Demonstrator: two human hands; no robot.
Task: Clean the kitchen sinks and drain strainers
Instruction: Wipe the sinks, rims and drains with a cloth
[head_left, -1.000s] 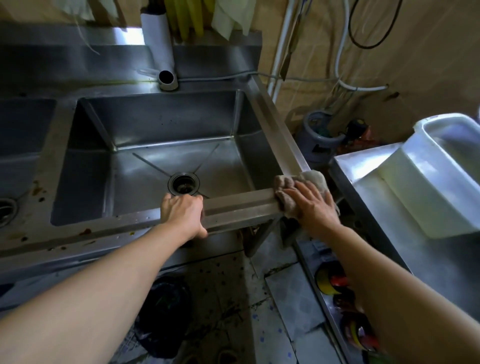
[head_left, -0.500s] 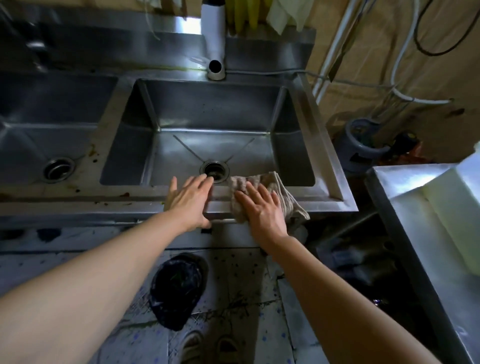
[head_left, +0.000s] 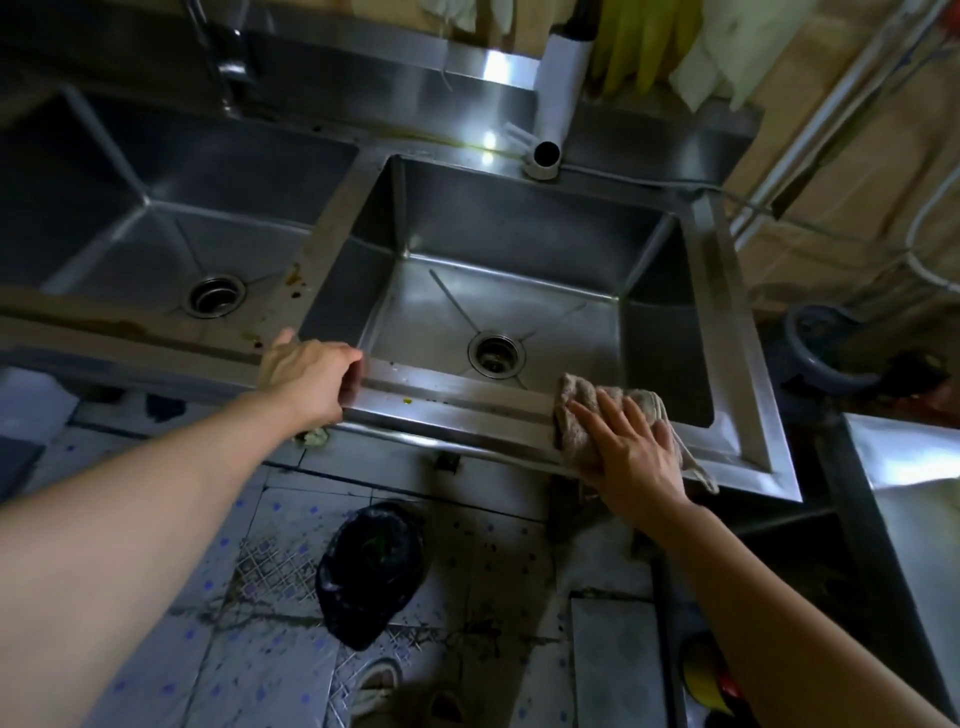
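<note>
A steel double sink fills the head view. The right basin (head_left: 519, 228) has a round drain strainer (head_left: 496, 355) in its floor, and the left basin (head_left: 156, 171) has its own strainer (head_left: 214, 296). My right hand (head_left: 631, 457) presses flat, fingers straight, on a beige cloth (head_left: 582, 402) that lies on the right basin's front rim (head_left: 457, 400). My left hand (head_left: 311, 379) is on the same rim at the corner by the divider, its fingers curled over the inner edge. A pale scrap shows under that wrist.
Brown food stains (head_left: 296, 280) mark the divider and the left front rim. A white pipe spout (head_left: 550, 150) stands behind the right basin. A black bag (head_left: 371, 571) lies on the tiled floor below. A steel table (head_left: 909, 493) stands at the right.
My right hand has slid the cloth to the right along the front rim. My left hand has moved left to the divider corner, and its fingers have curled over the rim.
</note>
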